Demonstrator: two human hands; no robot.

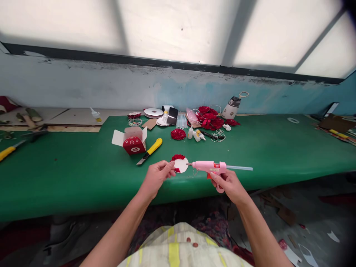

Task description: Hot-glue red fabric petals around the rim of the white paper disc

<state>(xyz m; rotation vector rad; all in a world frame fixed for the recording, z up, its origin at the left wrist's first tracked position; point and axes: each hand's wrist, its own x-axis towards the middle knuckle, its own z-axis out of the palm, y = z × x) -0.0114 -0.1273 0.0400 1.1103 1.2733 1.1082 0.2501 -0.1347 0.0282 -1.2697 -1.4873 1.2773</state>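
Note:
My right hand is wrapped round the handle of a pink hot glue gun. A clear glue stick sticks out of its back end. The nozzle points left, at the right edge of a white round disc. Red ruffled trim lies along the disc's upper and left edge. My left hand pinches the disc's left side between thumb and fingers. Just beyond the disc, a red sequined round piece lies on the green table.
A yellow utility knife with its blade out lies beside an open red box. Behind are small glue bottles, glue sticks, a phone, red fabric flowers and a white bottle.

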